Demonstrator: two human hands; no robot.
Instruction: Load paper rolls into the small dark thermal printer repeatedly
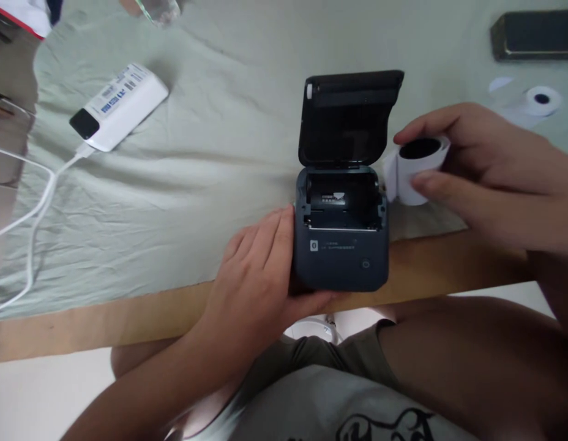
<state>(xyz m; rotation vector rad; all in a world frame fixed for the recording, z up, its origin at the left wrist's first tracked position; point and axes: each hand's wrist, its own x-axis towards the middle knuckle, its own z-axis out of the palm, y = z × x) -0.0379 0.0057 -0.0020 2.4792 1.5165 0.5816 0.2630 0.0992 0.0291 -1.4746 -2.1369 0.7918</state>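
A small dark grey printer (341, 254) sits at the table's front edge with its lid (351, 116) flipped up and its paper bay (341, 202) showing. My left hand (259, 269) grips the printer's left side and front corner, fingers wrapped against it. To the right of the printer my right hand (486, 174) pinches a white paper roll (419, 168) with a dark core, held just beside the open bay, a short tail of paper hanging on its left.
A pale green cloth (210, 159) covers the wooden table (128, 318). A white power bank (119, 107) with a white cable (40, 202) lies at the left. A second paper roll (541, 101) and a dark flat box (534, 35) lie far right.
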